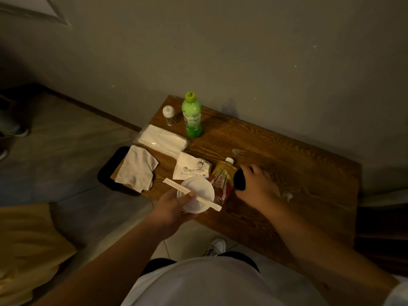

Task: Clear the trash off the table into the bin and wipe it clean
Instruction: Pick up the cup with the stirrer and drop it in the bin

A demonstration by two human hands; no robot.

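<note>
Trash: at lower centre, your left hand (171,208) grips a white cup (196,194) with a wrapped stick (192,193) pinned across its rim; it may slip. Right of it, your right hand (257,184) grips a dark object (239,180) beside the lying bottle (221,176), which could roll.

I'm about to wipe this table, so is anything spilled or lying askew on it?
Yes. A yellow-labelled bottle lies on its side beside the right hand, not upright like the green bottle. A pale wet-looking smear marks the table behind it.
</note>
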